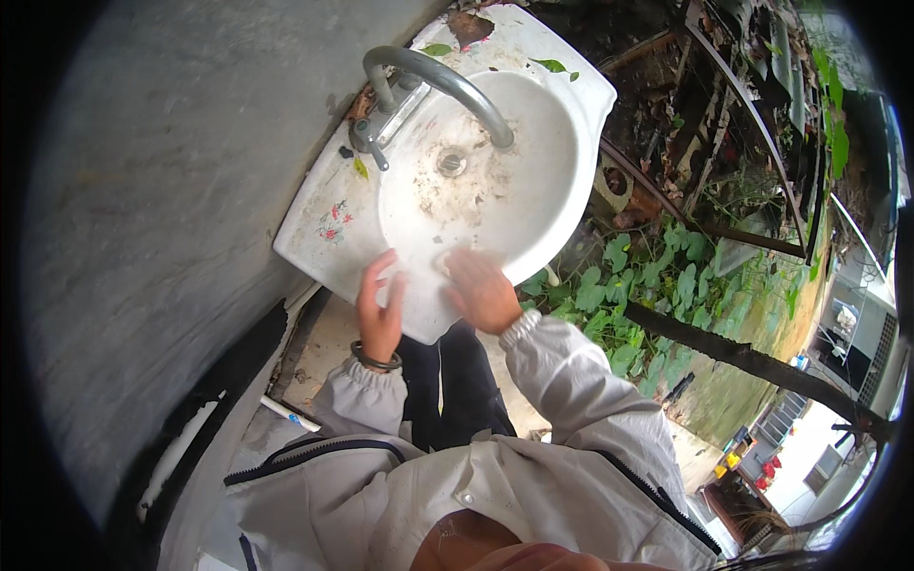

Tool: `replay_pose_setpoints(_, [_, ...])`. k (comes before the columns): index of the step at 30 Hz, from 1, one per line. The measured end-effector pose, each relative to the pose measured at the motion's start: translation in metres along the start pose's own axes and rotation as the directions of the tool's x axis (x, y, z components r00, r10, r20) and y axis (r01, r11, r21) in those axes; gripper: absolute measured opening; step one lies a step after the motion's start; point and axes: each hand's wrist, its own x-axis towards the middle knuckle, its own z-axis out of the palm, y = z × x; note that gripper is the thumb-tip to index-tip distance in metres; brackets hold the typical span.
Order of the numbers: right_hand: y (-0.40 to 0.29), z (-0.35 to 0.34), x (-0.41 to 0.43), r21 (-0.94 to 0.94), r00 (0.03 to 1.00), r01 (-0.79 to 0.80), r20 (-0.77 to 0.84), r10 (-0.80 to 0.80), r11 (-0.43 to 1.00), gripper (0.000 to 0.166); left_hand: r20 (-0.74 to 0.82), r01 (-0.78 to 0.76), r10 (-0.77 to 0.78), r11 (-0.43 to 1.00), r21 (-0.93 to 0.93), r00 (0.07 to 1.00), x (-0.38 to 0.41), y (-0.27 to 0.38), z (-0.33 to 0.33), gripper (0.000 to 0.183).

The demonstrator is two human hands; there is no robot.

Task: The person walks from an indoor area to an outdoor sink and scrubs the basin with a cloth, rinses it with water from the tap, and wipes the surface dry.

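A white ceramic washbasin point(550, 185) with brown dirt round its drain point(451, 163) lies before me. My left hand point(380, 303), a bangle point(376, 357) at its wrist, is over the basin's near left rim with fingers apart and nothing in it. My right hand point(480, 285) is blurred at the near edge of the bowl, fingers pointing inward; a pale patch shows at its fingertips, and whether it holds something cannot be told. A curved metal faucet point(450, 78) arches over the bowl from the wall side, its small lever point(378, 153) beside the base. Leaves lie on the rim, one a dry brown leaf point(471, 30).
A grey wall point(164, 143) stands along the basin's left. At the right are green plants point(643, 278), a metal frame point(750, 239) among debris, and a dark branch point(742, 357). A white pipe point(289, 414) lies low at the left.
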Motion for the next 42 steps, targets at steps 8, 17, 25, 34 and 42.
replay_pose_setpoints(8, [0.201, -0.089, 0.128, -0.835, 0.987, 0.12, 0.044, -0.152, 0.537, 0.05, 0.178, -0.233, 0.209, 0.964, 0.127, 0.962, 0.013, 0.024, 0.039, 0.035])
replay_pose_setpoints(17, [0.159, -0.027, 0.121, -0.009, 0.889, -0.244, 0.398, 0.227, 0.97, 0.044, 0.359, -0.334, 0.209, 0.882, 0.333, 0.91, 0.158, -0.012, 0.144, 0.056])
replay_pose_setpoints(25, [0.141, -0.024, 0.102, -0.074, 0.924, -0.06, 0.374, 0.083, 0.995, 0.037, 0.436, 0.365, -0.262, 0.915, -0.171, 0.861, 0.186, -0.013, 0.148, 0.07])
replay_pose_setpoints(34, [0.192, -0.156, 0.16, -0.318, 0.842, -0.211, -0.539, 0.007, 0.924, 0.012, 0.447, 0.468, -0.263, 0.761, -0.448, 0.855, 0.159, 0.036, 0.129, 0.053])
replay_pose_setpoints(42, [0.148, -0.104, 0.271, 0.098, 0.824, 0.219, -0.551, -0.13, 0.971, 0.021, 0.461, 0.599, -0.401, 0.655, -0.46, 0.792, 0.101, 0.038, 0.08, 0.06])
